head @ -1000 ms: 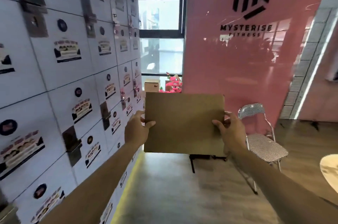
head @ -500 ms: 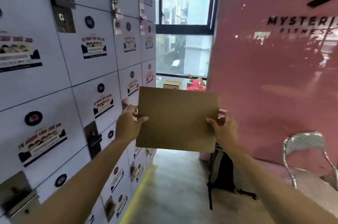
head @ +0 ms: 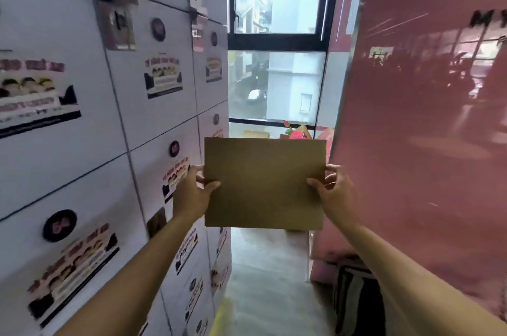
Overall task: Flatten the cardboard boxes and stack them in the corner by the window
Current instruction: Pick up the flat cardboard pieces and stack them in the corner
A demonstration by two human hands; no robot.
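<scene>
in a narrow aisle facing the window (head: pixel 277 83), left hand (head: pixel 192 195) and right hand (head: pixel 333 195) pinch a flattened box (head: pixel 264 183), not yet stacked.

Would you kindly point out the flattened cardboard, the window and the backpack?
flattened cardboard (head: pixel 264 183), head view, centre of its face
window (head: pixel 275 86), head view, lower pane
backpack (head: pixel 356 305), head view, black front

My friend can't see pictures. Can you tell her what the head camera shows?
Two hands, left hand and right hand, hold a flattened cardboard box upright by its side edges. White lockers line the left, a pink wall the right, a window ahead.
</scene>
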